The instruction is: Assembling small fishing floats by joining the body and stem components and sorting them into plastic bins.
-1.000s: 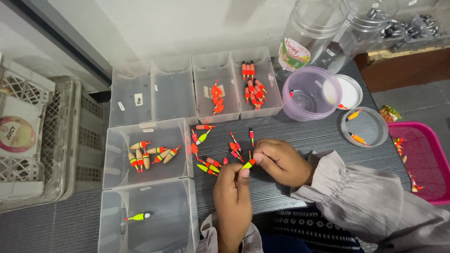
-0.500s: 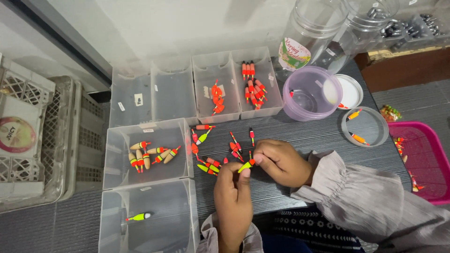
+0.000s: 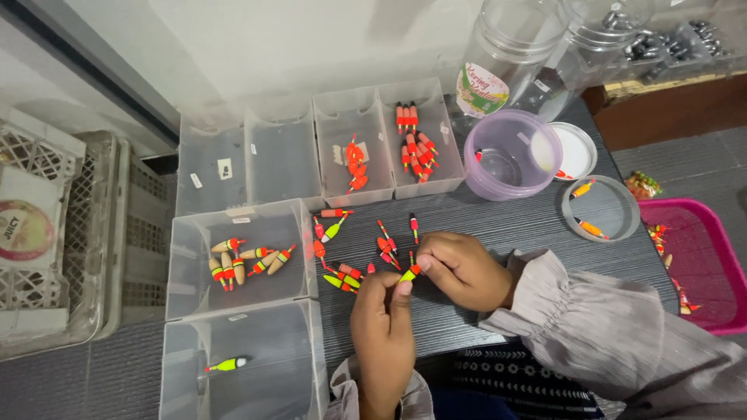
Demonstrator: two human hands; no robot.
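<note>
My left hand and my right hand meet over the dark tabletop, and both pinch one small yellow-green and orange fishing float between their fingertips. Just left of my hands lie several loose floats in orange, red and yellow-green, scattered on the table. A clear bin to the left holds several wood-coloured floats. The clear bin below it holds a single yellow-green float.
Clear bins at the back hold orange floats and red floats; two others look nearly bare. A purple tub, a white lid, a grey lid, clear jars, a pink basket and a white crate surround the table.
</note>
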